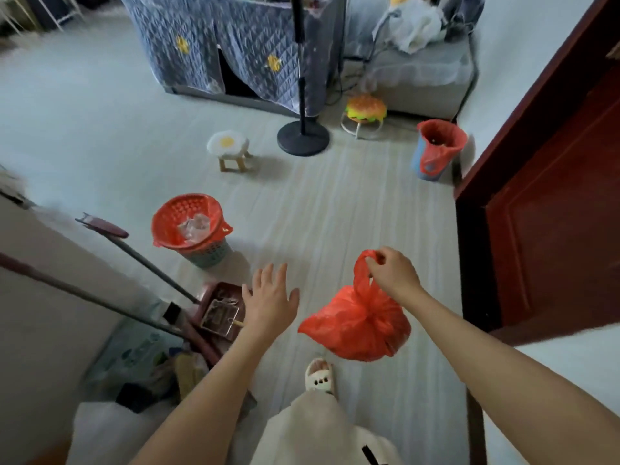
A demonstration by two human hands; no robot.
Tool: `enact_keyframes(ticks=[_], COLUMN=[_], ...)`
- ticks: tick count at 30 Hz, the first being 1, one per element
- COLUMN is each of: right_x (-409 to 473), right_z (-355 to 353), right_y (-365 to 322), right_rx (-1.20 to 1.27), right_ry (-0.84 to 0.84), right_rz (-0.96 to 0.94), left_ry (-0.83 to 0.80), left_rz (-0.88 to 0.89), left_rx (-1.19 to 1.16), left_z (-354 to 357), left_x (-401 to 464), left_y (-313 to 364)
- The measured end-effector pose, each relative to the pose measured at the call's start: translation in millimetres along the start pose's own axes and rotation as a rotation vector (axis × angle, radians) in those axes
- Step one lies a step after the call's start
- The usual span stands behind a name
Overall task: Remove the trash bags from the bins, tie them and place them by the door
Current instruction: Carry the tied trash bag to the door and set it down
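floor [335,203] with two lined bins [191,229], one tied bag [355,323]

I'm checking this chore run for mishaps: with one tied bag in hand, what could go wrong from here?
The right hand pinches only the thin handles of the tied red trash bag, which hangs above the floor; it might slip or tear. Two bins still hold red liners, so one could be missed. The dustpan and broom handles lie near the walking path.
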State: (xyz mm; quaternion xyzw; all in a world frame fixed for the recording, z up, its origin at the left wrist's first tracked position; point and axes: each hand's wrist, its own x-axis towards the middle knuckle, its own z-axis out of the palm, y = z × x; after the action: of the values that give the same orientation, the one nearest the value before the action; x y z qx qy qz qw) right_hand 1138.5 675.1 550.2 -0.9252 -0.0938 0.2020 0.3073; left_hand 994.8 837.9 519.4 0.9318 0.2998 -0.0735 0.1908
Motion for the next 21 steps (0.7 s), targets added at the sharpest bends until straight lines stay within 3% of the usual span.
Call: enact_keyframes(ticks=[13,21], right_x=[344,531], right_z=[-28,3], right_y=[-199,-354], right_rx=[-0.024,-0.045], right_ry=[0.003,-0.199], right_rz=[-0.271,-0.427], left_ry=[0.115,0.193], left_rz=[-0.114,-0.31], left_rx=[-0.017,-0.055], left_z=[-120,-204], left_x=[356,546], left_y=[21,-6])
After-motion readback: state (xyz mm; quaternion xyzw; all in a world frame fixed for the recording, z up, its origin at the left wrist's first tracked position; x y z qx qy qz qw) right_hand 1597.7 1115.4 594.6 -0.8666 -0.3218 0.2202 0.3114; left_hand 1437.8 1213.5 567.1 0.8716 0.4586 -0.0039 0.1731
